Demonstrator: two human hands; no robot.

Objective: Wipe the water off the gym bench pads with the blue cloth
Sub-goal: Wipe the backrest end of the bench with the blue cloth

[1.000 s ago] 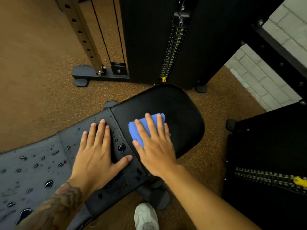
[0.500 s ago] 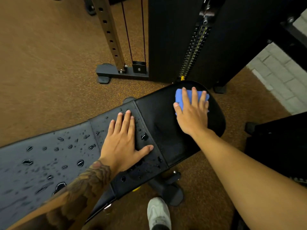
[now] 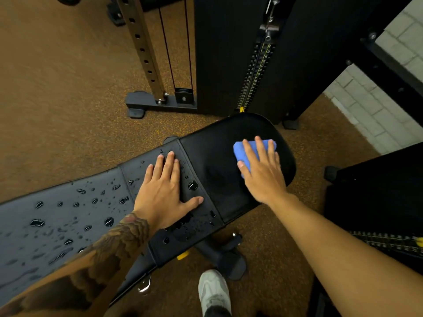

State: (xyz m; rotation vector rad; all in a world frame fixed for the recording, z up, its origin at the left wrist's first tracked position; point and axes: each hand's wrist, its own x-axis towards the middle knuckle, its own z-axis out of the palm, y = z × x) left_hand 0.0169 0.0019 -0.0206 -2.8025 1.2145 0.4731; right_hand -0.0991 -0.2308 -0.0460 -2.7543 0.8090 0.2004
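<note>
Currently mid-wipe on the seat pad (image 3: 229, 161): right hand (image 3: 263, 172) lies flat on the blue cloth (image 3: 240, 151), fingers (image 3: 261, 147) spread and extended, palm pressing down, nothing pinched or gripped. Cloth sits folded under the fingers on the far right part of the seat pad, near its rounded edge, corner poking out to the left of the hand. Seat pad looks mostly dry, dull sheen only, no beads I can make out. Left hand (image 3: 164, 191) is splayed flat on the narrow middle pad section (image 3: 174, 234), fingers together, thumb out, holding nothing; reads as bracing the bench. Droplets (image 3: 193, 186) sit just beside its thumb and below the palm. Long back pad (image 3: 45, 225) at left is covered in beads and streaks, untouched by the look of it. So roughly one pad of three done, my estimate. Next move calls for dragging the cloth back left across the seam onto the middle section, and the left hand has to lift clear first since it covers wet surface. Small puddle on the floor (image 3: 144, 287) under the bench, out of scope.
</note>
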